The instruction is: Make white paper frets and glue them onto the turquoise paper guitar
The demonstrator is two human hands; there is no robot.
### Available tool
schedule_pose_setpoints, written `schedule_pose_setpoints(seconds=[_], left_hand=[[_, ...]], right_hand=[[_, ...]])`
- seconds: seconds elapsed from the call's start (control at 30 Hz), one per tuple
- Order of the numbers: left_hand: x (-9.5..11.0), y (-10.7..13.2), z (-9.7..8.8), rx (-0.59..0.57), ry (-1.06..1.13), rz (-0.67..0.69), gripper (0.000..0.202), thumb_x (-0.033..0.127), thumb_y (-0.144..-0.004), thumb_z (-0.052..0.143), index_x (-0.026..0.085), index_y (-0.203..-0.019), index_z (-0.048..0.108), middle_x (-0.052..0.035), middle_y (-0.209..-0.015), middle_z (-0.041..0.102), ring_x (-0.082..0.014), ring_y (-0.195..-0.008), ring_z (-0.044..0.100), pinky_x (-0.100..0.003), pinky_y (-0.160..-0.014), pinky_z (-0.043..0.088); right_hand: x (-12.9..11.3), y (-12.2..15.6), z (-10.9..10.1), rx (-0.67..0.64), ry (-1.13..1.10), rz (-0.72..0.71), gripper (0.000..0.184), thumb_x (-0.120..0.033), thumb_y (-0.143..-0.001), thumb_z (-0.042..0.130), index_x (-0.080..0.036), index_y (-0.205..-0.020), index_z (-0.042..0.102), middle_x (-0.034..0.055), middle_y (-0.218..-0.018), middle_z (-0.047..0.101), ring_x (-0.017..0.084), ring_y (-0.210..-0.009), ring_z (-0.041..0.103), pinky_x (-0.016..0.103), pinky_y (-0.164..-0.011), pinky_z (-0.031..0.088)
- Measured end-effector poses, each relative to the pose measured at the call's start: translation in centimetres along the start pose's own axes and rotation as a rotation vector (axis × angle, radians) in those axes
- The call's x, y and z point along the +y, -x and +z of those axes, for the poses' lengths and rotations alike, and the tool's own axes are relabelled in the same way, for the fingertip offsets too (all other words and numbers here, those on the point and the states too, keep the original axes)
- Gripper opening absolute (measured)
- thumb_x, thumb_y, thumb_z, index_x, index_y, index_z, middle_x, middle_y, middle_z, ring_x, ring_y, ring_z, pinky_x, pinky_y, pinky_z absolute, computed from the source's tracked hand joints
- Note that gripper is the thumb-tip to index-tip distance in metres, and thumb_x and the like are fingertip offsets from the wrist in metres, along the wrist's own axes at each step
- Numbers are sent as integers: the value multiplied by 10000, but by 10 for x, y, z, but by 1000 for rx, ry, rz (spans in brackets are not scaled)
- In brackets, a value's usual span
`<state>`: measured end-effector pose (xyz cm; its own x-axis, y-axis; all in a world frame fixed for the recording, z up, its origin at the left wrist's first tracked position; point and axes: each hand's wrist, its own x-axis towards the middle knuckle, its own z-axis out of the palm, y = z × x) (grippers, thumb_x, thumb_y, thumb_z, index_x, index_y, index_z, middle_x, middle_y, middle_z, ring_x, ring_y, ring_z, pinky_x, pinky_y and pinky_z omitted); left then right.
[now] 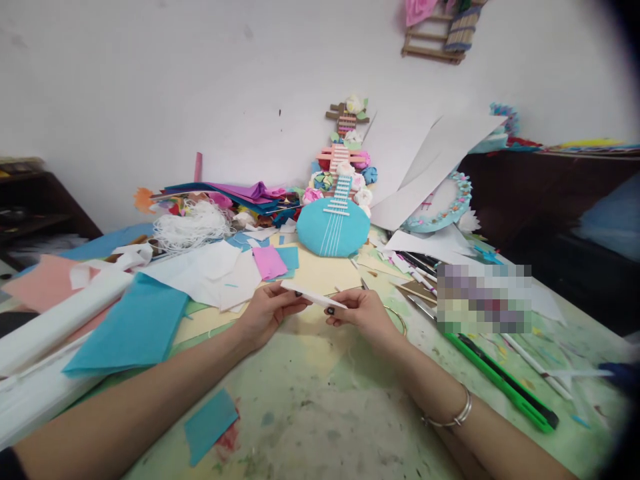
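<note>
Both my hands hold a narrow folded strip of white paper (313, 295) just above the table's middle. My left hand (269, 310) pinches its left end with fingers closed. My right hand (361, 312) pinches the right end between thumb and fingers; a silver bangle (453, 417) circles that wrist. Right behind the strip lie a pink paper square (269, 261) and a yellow sheet (320, 275).
A blue paper guitar craft (333, 223) leans against the wall. Coloured sheets (130, 327), white string (193, 223) and paper scraps crowd the left. A green utility knife (503, 381), pens (417, 267) and white sheets (430, 173) lie right. The paint-stained tabletop (325, 413) spreads below my hands.
</note>
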<state>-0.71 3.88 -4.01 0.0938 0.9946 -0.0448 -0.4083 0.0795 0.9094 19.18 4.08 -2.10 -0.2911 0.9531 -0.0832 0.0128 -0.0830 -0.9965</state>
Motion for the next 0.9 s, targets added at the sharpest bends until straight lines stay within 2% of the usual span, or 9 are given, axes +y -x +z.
schedule_pose_setpoints(seconds=[0.07, 0.17, 0.3, 0.4, 0.5, 0.57, 0.63, 0.73, 0.9], left_hand=[[-1, -1, 0, 42, 19, 16, 174, 167, -613, 797, 122, -763, 722, -52, -793, 742, -164, -765, 693, -260, -761, 562], [-2, -2, -1, 76, 45, 45, 159, 147, -618, 788, 127, -761, 720, -51, -832, 743, -160, -807, 686, -253, -796, 555], [-2, -1, 0, -1, 11, 6, 163, 203, -647, 786, 127, -775, 721, -63, -808, 742, -181, -803, 692, -280, -795, 556], [0, 2, 3, -2, -8, -15, 177, 230, -621, 809, 129, -732, 714, -50, -743, 732, -175, -747, 692, -277, -757, 559], [0, 4, 4, 42, -10, 1, 183, 225, -590, 827, 131, -688, 705, -36, -703, 722, -164, -718, 685, -261, -732, 556], [0, 5, 3, 47, -17, 1, 188, 235, -596, 825, 130, -708, 715, -46, -718, 729, -166, -717, 687, -250, -713, 554], [-1, 5, 2, 35, -18, -8, 201, 254, -612, 816, 128, -741, 727, -61, -742, 738, -168, -714, 691, -241, -690, 553], [-1, 5, 0, -6, -2, -21, 200, 258, -615, 816, 134, -747, 732, -57, -750, 742, -167, -727, 695, -242, -703, 556], [0, 5, 3, -50, -47, -54, 233, 246, -588, 828, 115, -761, 742, -74, -748, 746, -161, -719, 691, -221, -686, 549]], right_hand=[[2, -1, -1, 42, 73, -33, 113, -181, -601, 672, -139, -699, 711, 17, -561, 666, 137, -546, 636, 248, -566, 506], [7, -1, -3, 101, 194, -120, 121, -132, -627, 601, -158, -672, 710, -1, -510, 634, 125, -498, 595, 240, -544, 477], [9, 1, -2, 83, 296, -221, 174, -127, -657, 524, -181, -618, 685, -13, -488, 603, 117, -463, 555, 231, -505, 453], [9, 4, 3, 53, 289, -172, 134, -156, -669, 552, -181, -607, 668, -6, -499, 608, 124, -478, 569, 235, -517, 464], [8, 5, 7, 56, 270, -142, 106, -170, -676, 587, -176, -698, 691, 1, -542, 631, 136, -532, 605, 243, -559, 484], [7, 6, 9, 59, 227, -142, 113, -171, -681, 590, -170, -733, 690, 4, -574, 645, 135, -550, 615, 242, -569, 490], [6, 6, 10, 47, 177, -133, 91, -190, -695, 585, -160, -687, 670, 9, -567, 642, 124, -527, 604, 235, -552, 489], [4, 6, 11, 23, 150, -110, 120, -223, -708, 595, -149, -629, 648, 14, -532, 626, 113, -496, 588, 227, -530, 486], [5, 6, 12, -30, 136, -92, 223, -358, -750, 633, -139, -762, 676, 53, -683, 682, 136, -574, 635, 251, -571, 524]])
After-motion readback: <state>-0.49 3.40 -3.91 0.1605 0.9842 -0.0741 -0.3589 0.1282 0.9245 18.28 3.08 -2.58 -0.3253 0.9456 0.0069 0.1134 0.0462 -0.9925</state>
